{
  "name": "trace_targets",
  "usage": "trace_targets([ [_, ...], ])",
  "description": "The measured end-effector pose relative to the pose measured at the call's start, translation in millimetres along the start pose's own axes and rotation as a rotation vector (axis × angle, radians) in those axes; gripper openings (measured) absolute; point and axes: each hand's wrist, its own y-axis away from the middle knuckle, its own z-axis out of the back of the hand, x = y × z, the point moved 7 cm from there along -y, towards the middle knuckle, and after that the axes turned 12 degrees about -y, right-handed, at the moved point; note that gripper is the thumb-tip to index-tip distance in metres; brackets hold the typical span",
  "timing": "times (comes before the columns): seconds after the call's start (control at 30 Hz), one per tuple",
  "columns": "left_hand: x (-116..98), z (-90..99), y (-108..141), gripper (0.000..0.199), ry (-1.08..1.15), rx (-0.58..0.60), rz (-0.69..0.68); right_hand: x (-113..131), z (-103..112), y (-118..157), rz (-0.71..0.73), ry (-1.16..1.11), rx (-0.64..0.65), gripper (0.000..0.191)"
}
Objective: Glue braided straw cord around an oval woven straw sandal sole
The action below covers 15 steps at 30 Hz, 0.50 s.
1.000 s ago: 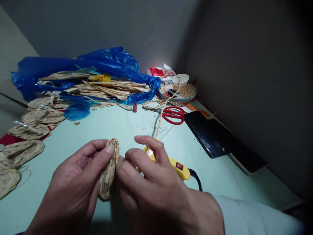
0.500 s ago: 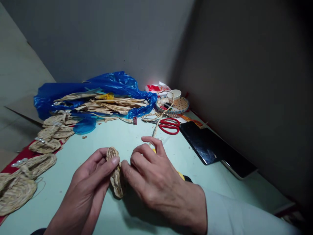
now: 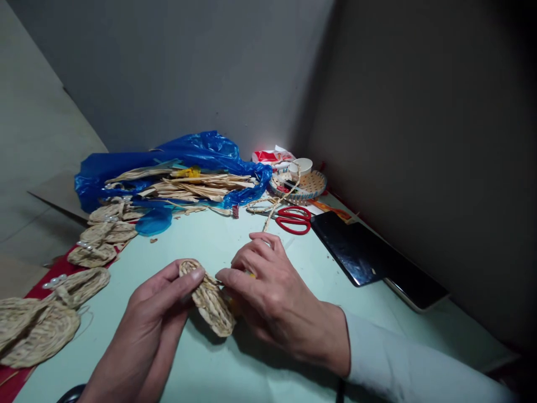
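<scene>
A small oval sole of coiled, braided straw [image 3: 213,305] is tilted above the pale green table. My left hand [image 3: 161,313] pinches its upper end, thumb on the face. Close against its right edge, my right hand [image 3: 272,296] has its fingers curled together; what they grip is mostly hidden, with a bit of yellow showing beneath them. A braided straw cord [image 3: 274,210] runs from behind the right fingers back toward the basket.
Red-handled scissors [image 3: 293,220] lie beyond my right hand, beside two dark phones or tablets [image 3: 348,246]. A blue plastic bag [image 3: 94,173] holds straw strips. Finished-looking straw slippers [image 3: 50,336] line the left edge. A woven basket [image 3: 314,184] carries a white cup.
The straw sole has turned so more of its face shows, its lower end swinging right. My right hand has shifted slightly, its fingers drawn closer together. The whole view has moved a little.
</scene>
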Motion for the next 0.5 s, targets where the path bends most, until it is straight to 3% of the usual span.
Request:
trace_targets([
  [0.13,-1.2,-1.7,0.3,0.019,-0.016,0.049,0.009,-1.4,1.4,-0.1,0.021,0.008,-0.042,0.021],
  [0.33,-1.8,-1.5,0.8,0.024,-0.015,0.029,0.028,0.8,2.9,1.4,0.082,0.052,-0.116,0.023],
  [0.5,3.5,0.4,-1.9,0.028,-0.013,0.009,0.025,7.7,-1.9,2.1,0.118,0.072,-0.095,0.029],
])
